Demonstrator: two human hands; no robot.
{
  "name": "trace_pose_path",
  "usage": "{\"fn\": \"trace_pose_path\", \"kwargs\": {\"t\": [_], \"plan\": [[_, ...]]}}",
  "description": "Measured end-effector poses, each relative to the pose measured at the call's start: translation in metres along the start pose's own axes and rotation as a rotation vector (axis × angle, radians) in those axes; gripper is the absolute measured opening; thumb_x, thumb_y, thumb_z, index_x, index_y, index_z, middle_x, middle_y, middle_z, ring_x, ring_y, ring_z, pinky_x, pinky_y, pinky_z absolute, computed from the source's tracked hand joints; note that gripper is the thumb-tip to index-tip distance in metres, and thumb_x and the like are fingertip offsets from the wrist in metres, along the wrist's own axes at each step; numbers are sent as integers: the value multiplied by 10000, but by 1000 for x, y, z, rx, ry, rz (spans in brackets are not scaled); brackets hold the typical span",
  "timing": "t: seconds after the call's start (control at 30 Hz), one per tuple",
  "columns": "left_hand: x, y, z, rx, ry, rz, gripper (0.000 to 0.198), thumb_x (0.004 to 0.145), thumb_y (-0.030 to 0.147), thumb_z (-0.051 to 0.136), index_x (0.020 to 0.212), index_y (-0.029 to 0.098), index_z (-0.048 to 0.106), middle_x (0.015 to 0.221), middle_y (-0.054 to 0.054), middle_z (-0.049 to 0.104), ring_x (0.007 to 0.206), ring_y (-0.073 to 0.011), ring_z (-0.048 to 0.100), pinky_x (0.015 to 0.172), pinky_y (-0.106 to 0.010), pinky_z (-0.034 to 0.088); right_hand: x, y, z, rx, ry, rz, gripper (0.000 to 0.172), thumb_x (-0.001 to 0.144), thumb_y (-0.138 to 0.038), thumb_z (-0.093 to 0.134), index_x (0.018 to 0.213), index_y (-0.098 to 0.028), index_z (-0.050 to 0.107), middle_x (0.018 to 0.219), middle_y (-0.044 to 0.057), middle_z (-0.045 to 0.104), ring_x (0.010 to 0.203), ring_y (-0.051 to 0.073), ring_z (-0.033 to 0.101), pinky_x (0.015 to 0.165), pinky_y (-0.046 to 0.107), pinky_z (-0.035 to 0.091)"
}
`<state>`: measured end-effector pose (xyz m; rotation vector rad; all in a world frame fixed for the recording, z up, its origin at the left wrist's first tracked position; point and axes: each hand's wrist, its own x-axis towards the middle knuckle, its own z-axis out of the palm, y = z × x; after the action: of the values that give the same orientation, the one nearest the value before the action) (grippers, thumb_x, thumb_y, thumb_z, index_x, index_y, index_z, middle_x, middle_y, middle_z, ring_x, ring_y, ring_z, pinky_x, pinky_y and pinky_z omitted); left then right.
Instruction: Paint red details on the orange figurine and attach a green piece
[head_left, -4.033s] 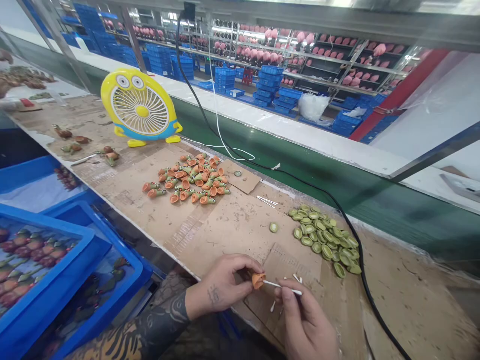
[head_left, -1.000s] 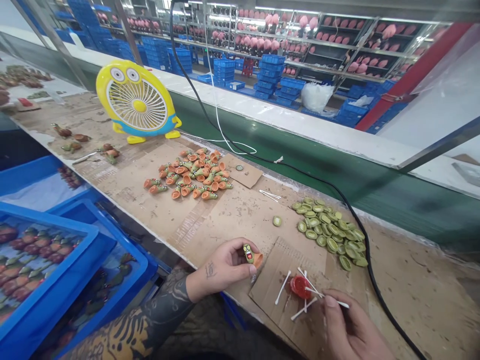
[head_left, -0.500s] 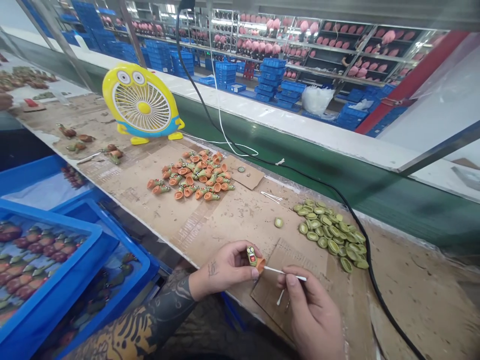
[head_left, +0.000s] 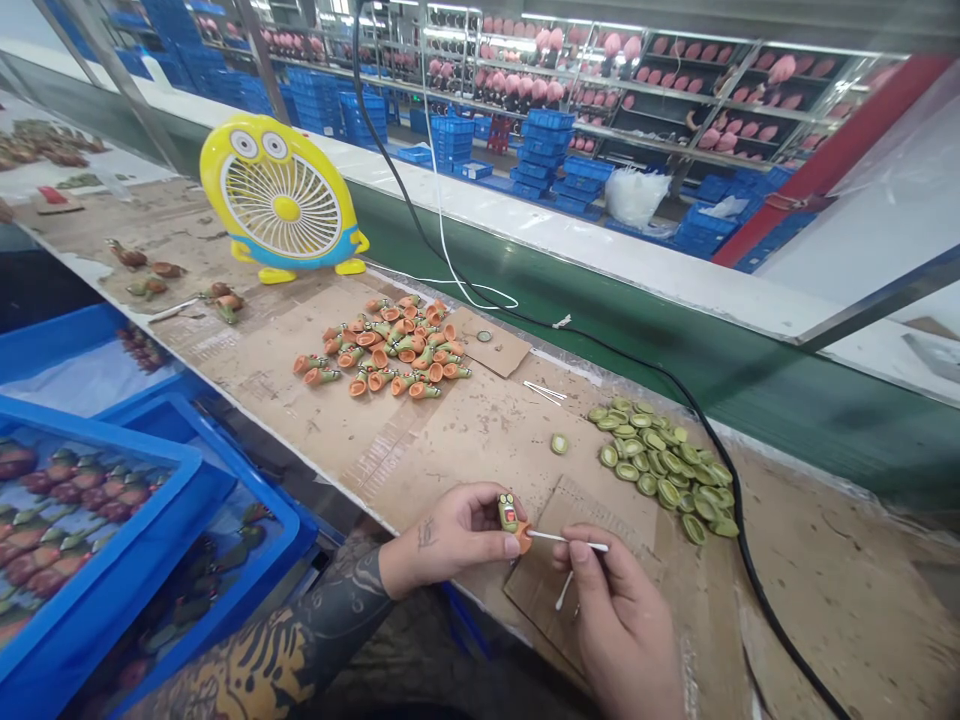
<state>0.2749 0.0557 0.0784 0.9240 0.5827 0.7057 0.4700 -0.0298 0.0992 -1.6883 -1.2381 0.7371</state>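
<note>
**Left hand** (head_left: 448,532): fingers (head_left: 491,513) curled shut, pinching figurine.
**Figurine** (head_left: 511,514): green face, two eyes, orange cone base; held in air just beside cardboard.
**Right hand** (head_left: 616,610): thumb and fingers closed on swab shaft.
**Swab** (head_left: 577,545): white, near level; tip at orange base, apparently touching, too small to be sure.
**Second swab** (head_left: 564,590): on cardboard, below right hand.
**Cardboard** (head_left: 592,510): flat on bench, under both swabs.
**Green slices** (head_left: 660,470): heap just right of cardboard.
**Lone slice** (head_left: 559,444): apart from heap.
**Orange cones** (head_left: 382,350): heap farther along bench.
**Fan** (head_left: 283,205): yellow, behind cones.
</note>
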Motion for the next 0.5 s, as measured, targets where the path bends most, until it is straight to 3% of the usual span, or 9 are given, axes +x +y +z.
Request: {"fn": "trace_pose_path", "kwargs": {"t": [0.37, 0.5], "plan": [[1, 7, -1, -28, -18, -13, 465, 718, 499, 951, 866, 125, 717, 798, -31, 681, 744, -145, 602, 753, -264, 497, -3, -9, 4, 33, 67, -38, 410, 993, -590, 617, 992, -206, 760, 882, 81, 775, 788, 203, 742, 726, 267, 615], [1, 7, -2, -16, -5, -10, 464, 715, 496, 953, 885, 128, 727, 833, -47, 695, 766, -156, 617, 760, -272, 508, -8, -5, -13, 19, 97, -92, 363, 983, -550, 650, 975, -208, 771, 868, 75, 785, 803, 211, 760, 721, 267, 624]]}}
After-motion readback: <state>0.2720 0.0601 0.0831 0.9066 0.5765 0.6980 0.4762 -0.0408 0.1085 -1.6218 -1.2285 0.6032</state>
